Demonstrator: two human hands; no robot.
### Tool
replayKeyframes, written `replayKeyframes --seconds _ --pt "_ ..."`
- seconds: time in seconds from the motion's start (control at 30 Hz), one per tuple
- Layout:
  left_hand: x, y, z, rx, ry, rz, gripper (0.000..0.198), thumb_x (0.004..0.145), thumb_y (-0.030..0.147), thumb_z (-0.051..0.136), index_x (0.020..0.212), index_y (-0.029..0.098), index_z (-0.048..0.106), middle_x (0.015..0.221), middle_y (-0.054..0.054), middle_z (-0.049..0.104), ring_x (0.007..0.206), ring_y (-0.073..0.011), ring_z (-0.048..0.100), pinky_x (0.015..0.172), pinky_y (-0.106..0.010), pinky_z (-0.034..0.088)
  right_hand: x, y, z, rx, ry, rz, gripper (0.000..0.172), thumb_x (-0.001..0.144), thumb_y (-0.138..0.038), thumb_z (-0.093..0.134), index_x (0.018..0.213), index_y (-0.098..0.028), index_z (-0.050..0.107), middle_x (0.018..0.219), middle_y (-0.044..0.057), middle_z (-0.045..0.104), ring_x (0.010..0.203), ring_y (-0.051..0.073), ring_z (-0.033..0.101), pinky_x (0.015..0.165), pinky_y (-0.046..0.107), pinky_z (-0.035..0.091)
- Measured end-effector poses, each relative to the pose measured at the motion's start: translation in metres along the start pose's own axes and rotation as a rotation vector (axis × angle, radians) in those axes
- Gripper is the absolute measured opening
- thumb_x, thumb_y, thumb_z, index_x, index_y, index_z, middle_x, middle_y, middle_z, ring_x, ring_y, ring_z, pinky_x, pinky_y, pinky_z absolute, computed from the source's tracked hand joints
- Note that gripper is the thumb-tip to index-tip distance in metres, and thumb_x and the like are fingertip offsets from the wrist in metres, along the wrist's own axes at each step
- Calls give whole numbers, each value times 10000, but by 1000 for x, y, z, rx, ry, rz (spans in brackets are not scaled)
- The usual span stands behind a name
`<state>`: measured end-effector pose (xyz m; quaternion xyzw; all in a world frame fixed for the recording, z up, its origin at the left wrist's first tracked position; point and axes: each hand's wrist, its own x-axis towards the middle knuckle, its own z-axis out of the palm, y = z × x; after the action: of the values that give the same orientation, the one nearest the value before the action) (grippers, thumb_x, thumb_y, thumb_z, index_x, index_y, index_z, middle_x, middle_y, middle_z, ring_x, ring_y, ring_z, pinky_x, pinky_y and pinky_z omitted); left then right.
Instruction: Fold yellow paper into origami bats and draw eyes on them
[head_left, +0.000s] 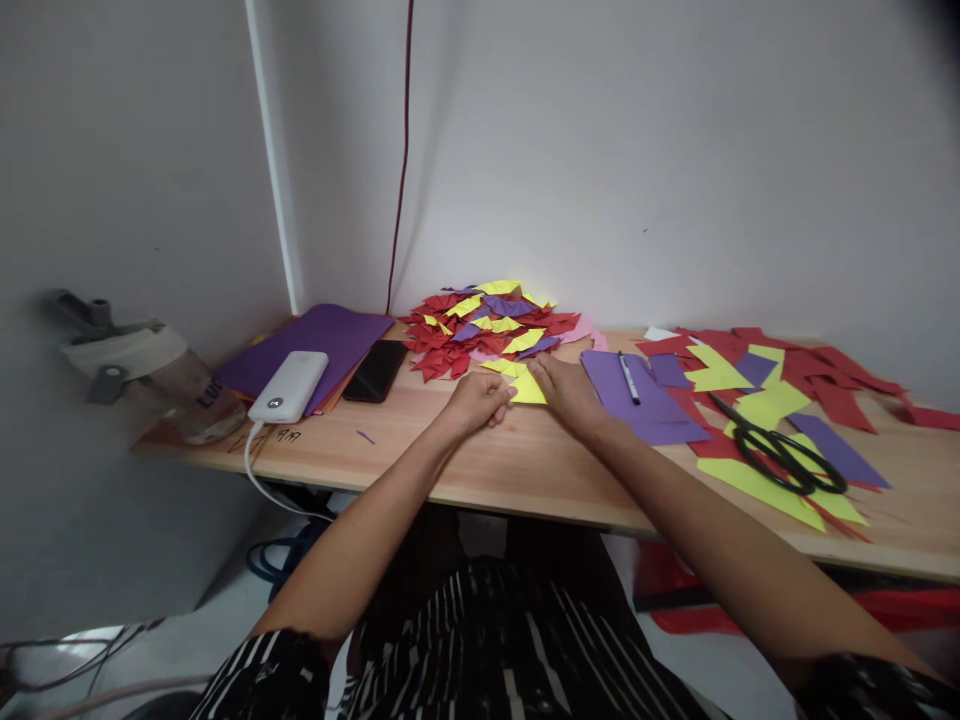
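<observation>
A small piece of yellow paper [532, 390] lies between my hands at the middle of the table. My left hand [480, 400] is closed, its curled fingers at the paper's left edge. On the opposite side, my right hand [568, 390] grips the right edge, thumb towards the wall and the other fingers mostly hidden. Just beyond them rises a heap of folded red, yellow, purple and pink paper pieces [491, 325]. Right of my right hand are purple sheets [611, 385] with a pen [629, 380] on top.
Black-handled scissors [784, 455] rest on yellow, red and purple cut paper [772, 400] at right. To the left are a phone [376, 371], a white power bank [294, 385] with a cable, a purple folder-like stack [330, 325] and a clear bottle [169, 380] near the table's edge.
</observation>
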<state>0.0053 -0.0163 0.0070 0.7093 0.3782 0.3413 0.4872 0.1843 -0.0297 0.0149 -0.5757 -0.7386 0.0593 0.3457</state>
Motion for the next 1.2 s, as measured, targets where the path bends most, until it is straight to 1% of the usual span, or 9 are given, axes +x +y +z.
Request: replayKeyframes --seconds 0.13,0.3,0.4,0.5,0.6,0.7,0.83,1.03,1.2 --pt "1 -3 -1 10 -6 7 282 810 359 536 627 145 535 418 42 505 325 -49 398 381 -173 292 1 -1 -3 23 -16 -19 308 935 -405 350 726 -214 472 647 34 566 597 177 498 576 281 302" --pt "-1 -1 1 27 -2 36 272 807 382 540 665 151 518 501 30 546 402 -60 467 435 -175 336 -1 -3 -6 82 -43 -66 302 931 -395 368 697 -214 429 654 14 550 601 155 482 588 268 329" --pt "0 1 2 47 30 66 248 798 383 539 702 155 524 529 43 510 434 -66 446 436 -180 300 -3 -4 -1 114 -80 -107 284 917 -387 400 696 -212 433 649 8 540 611 153 485 590 265 336" --pt "3 1 0 74 73 103 256 770 366 564 646 148 510 535 48 447 475 -66 397 455 -189 269 -3 -5 5 142 -113 -146 276 915 -372 401 696 -210 440 667 12 542 621 153 485 600 266 344" --pt "6 -1 -2 99 134 113 238 757 328 568 621 142 505 542 44 427 502 -70 374 473 -199 253 -4 -6 7 160 -130 -165 280 923 -367 388 702 -207 450 681 15 542 628 152 486 610 267 347" --pt "6 -4 -3 108 177 109 217 768 320 552 646 144 515 555 42 425 511 -78 390 476 -199 261 -5 -8 6 178 -131 -164 280 926 -374 387 707 -208 442 676 11 529 632 152 482 610 264 343" --pt "5 -4 0 105 166 122 239 831 361 471 710 159 513 586 40 443 514 -92 434 481 -202 301 -6 -11 5 205 -110 -149 294 925 -378 381 681 -214 384 647 0 482 619 147 447 597 261 327" --pt "4 4 -1 180 242 180 231 801 285 516 616 148 499 592 32 424 597 -98 397 564 -221 282 -4 -12 6 249 -110 -115 356 910 -405 407 622 -217 316 576 -25 394 568 130 396 554 256 302" --pt "4 6 -3 196 321 165 314 787 332 539 550 159 425 550 44 341 559 -90 322 544 -235 227 -4 -13 6 295 -124 -80 368 918 -440 392 628 -222 332 529 -37 401 523 125 415 523 251 317"
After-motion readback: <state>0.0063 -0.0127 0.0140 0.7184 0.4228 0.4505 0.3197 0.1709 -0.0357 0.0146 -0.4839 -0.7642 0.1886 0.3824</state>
